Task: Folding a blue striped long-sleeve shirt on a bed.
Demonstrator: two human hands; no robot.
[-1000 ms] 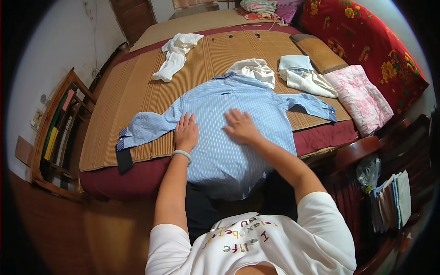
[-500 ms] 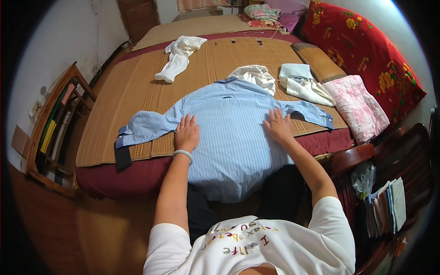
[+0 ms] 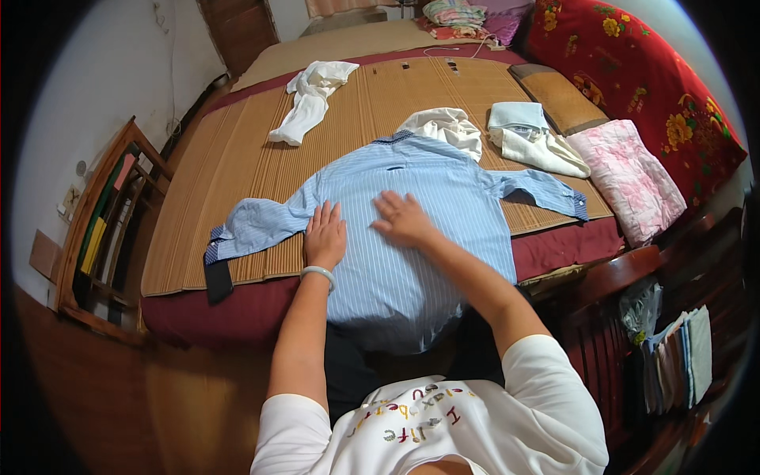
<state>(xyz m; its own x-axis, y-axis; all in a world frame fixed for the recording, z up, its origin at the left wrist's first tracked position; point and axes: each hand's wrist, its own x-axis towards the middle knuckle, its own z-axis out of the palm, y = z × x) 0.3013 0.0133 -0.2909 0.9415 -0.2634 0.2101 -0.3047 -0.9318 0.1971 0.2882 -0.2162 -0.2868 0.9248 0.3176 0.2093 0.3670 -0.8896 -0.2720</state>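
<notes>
A light blue shirt with thin white stripes [image 3: 443, 229] lies back side up on the bed, sleeves spread to both sides, its hem hanging over the near edge. My left hand [image 3: 325, 231] rests flat on the shirt's left side, fingers stretched out. On the middle of the shirt's back lies my right hand [image 3: 401, 218], fingers spread and palm down. Neither hand grips anything. The shirt's collar and cuffs are darker and patterned. A bangle [image 3: 319, 275] circles my left wrist.
Under the shirt is a bamboo mat [image 3: 237, 174] on a dark red sheet [image 3: 229, 317]. White garments [image 3: 305, 103], folded clothes [image 3: 538, 146] and a pink-white quilt [image 3: 629, 182] lie farther off. A dark flat object [image 3: 218, 281] sits by the left cuff. A wooden chair [image 3: 586, 317] stands at right.
My right hand has slid leftward from the shirt's right side to the middle of its back. My left hand stays in place on the left side.
</notes>
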